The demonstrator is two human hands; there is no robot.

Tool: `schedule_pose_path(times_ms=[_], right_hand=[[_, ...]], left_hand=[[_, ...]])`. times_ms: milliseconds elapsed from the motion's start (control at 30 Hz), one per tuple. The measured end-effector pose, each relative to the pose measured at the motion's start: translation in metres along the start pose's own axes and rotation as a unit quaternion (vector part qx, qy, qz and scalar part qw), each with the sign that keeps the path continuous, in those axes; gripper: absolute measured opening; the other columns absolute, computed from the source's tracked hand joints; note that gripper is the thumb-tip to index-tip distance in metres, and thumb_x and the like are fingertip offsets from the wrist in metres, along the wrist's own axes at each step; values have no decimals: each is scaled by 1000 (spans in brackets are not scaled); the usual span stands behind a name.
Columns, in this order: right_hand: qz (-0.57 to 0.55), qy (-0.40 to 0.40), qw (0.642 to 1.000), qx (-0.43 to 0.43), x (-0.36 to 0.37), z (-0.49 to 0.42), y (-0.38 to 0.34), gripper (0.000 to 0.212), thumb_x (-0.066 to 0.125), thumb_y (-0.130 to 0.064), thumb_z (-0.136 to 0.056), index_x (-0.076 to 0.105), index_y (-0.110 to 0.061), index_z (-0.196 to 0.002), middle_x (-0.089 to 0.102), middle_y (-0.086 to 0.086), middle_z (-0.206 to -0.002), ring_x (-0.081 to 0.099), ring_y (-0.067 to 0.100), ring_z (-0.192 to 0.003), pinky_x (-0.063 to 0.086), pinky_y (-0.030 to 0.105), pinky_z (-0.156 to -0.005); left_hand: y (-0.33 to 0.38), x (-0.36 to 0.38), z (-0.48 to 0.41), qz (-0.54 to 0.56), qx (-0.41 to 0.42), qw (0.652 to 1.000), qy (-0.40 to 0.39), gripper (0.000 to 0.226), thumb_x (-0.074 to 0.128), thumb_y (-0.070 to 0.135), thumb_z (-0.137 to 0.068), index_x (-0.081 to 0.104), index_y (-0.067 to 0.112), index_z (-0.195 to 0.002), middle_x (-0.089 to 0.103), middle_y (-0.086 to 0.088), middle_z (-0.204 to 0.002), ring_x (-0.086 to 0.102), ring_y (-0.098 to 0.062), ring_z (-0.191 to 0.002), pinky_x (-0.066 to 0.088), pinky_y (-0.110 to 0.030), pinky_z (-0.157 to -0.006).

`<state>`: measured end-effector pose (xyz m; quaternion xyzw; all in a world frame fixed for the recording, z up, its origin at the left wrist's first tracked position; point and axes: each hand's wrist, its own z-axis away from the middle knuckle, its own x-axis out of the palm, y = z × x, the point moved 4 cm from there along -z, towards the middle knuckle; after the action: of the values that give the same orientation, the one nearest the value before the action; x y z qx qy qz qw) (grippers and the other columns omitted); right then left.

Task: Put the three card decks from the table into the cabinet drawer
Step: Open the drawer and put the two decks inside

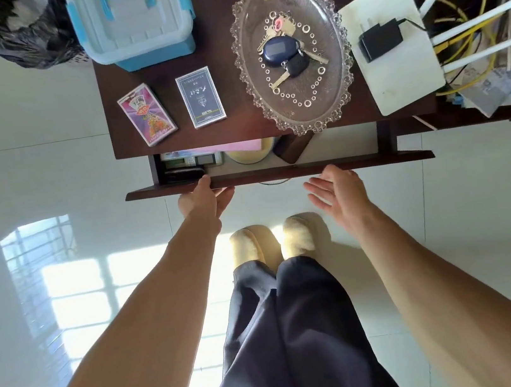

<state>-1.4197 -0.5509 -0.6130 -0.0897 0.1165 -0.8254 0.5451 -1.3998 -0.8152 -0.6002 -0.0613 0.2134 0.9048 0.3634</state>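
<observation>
Two card decks lie on the dark wooden cabinet top point(237, 123): a pink patterned deck point(147, 114) near the left edge and a grey-blue deck point(200, 97) to its right. No third deck shows on the top. The drawer point(278, 175) below stands partly pulled out, with a pink sheet, a dark case and other items inside. My left hand point(203, 197) grips the drawer's front panel, thumb over its top edge. My right hand point(337, 192) hovers just in front of the panel, fingers spread, holding nothing.
A glass dish point(249, 71) holding keys sits mid-top. A blue-and-white lidded box point(131, 23) stands at the back left, a white router point(398, 72) with a black adapter at the right. Cables and papers crowd the far right. White tiled floor lies around my feet.
</observation>
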Motion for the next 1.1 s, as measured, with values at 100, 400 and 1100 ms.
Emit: schedule_pose_path(times_ms=[100,400,1100], right_hand=[[-111,-5,994,18,0,-3,-14,33,65,-20,-89,58,-7,-119,72,26,-116,79,31,-93,64,38,-73],[-73,73,995,7,8,-10,-20,32,56,-11,-100,54,2,-129,76,24,-96,80,31,-80,66,39,-71],[-76,127,987,57,-47,24,62,43,59,-12,-99,47,-1,-139,71,26,-117,75,36,-102,64,36,-73]], left_hand=[[0,1,-1,-21,6,1000,-5,12,63,18,-93,61,9,-100,77,-14,-89,77,-27,-66,65,-36,-68],[-2,2,2,-11,22,1000,-8,13,59,15,-95,58,6,-105,76,-17,-91,77,-27,-64,64,-31,-60],[-70,-59,23,-37,-28,998,44,12,61,12,-92,58,6,-82,73,-17,-79,72,-26,-51,63,-31,-62]])
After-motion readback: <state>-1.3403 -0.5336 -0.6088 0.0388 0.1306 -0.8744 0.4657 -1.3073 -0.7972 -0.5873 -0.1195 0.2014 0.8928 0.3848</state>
